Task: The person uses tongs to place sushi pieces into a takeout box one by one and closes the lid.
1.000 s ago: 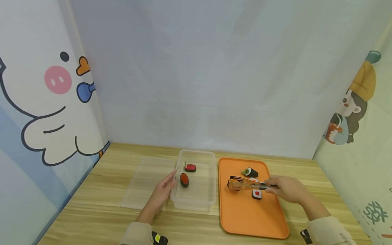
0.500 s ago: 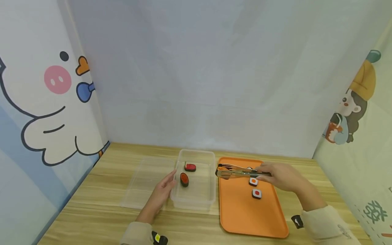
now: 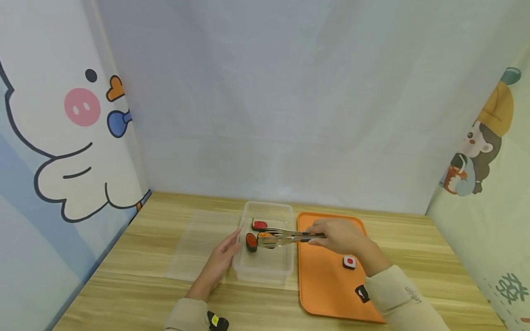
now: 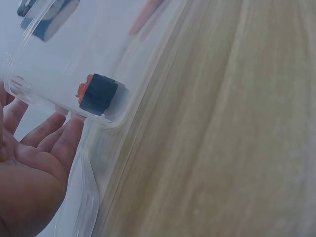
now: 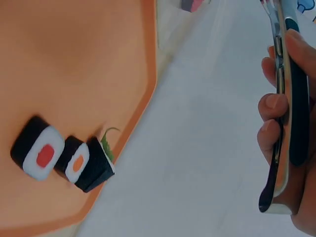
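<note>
1. At the clear box (image 3: pixel 265 272), tongs (image 3: pixel 285 238) gripped by your right hand (image 3: pixel 337 236) hold orange-topped sushi (image 3: pixel 265 235).
2. Against the box's left side, your left hand (image 3: pixel 219 259) rests loose fingers.
3. Inside the box lie two red-topped pieces (image 3: pixel 251 242).
4. Right of the box, a tray (image 3: pixel 329 294) bears three rolls (image 5: pixel 76 163).

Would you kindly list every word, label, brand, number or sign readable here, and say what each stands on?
No text reads with certainty.
Right-hand backdrop: a dark green mark resembling a Chinese character, too blurred to read surely.
Right sleeve: small dark marks, too small to read.
Serving tongs, orange tray and clear plastic container: no lettering visible.
</note>
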Tool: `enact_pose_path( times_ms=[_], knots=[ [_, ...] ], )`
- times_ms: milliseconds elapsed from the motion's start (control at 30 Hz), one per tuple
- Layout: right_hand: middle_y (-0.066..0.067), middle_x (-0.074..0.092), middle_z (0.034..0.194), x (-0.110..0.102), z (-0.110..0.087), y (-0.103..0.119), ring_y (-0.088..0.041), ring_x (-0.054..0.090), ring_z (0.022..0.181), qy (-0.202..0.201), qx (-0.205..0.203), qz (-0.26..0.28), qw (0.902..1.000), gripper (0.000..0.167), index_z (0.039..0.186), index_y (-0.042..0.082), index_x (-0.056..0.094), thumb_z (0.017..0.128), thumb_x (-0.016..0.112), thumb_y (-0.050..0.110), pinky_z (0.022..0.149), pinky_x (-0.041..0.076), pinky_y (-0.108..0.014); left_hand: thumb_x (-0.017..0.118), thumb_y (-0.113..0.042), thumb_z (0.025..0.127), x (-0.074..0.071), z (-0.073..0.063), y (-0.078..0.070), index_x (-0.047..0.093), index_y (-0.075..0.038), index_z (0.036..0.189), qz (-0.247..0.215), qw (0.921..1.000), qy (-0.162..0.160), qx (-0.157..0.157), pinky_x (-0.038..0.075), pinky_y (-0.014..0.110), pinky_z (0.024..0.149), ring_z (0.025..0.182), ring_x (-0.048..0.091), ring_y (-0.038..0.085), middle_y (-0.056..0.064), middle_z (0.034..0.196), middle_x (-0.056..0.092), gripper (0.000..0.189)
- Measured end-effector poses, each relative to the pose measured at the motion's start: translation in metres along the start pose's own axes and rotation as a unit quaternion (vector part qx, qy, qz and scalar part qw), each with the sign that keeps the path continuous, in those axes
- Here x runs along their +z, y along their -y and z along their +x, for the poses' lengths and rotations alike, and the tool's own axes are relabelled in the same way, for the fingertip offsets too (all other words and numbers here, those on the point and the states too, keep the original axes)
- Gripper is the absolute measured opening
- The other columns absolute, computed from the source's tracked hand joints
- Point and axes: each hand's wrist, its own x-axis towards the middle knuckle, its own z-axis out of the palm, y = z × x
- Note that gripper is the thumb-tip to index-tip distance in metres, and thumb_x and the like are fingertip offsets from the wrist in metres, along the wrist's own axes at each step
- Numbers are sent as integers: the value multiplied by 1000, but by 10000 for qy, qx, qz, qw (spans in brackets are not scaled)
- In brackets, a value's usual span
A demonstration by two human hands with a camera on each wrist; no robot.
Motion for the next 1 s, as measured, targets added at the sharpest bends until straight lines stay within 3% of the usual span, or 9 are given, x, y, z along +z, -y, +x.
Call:
enact_pose_path(
  times_ms=[267,433,567,767,1000],
  knots=[
    [9,60,92,21,17,14,-4,50,69,104,-67,120,9999,24,112,11,73,93,68,24,60,45,-25,49,-16,104,-1,-1,-2,38,-7,150,56,10000,-9,-6,24,48,112,140,25,38,23,152,29,49],
    [1,66,109,25,20,22,-14,64,86,199,66,-42,9998,28,116,10,72,94,67,26,68,53,-30,51,-16,103,-2,-2,-3,39,-7,149,95,9999,-86,-53,23,47,113,140,26,37,23,152,29,49],
    [-4,65,118,26,22,25,-20,65,97,251,172,-162,9994,31,119,10,71,95,66,28,74,55,-34,51,-16,103,-2,-1,-1,39,-7,149,97,9999,-95,-56,24,48,113,140,26,37,23,152,30,49],
    [4,64,100,26,21,23,-5,56,73,222,58,-68,9997,26,113,11,72,93,69,26,59,47,-24,50,-17,103,-3,-2,0,39,-8,150,135,9999,-53,18,23,49,113,140,27,39,23,152,30,49],
    [12,57,89,20,18,21,-2,44,62,144,115,3,9998,18,105,17,72,94,67,30,53,39,-23,50,-24,103,-4,-3,1,40,-9,149,321,9992,-26,252,27,53,110,137,28,44,25,151,30,49]
  ],
)
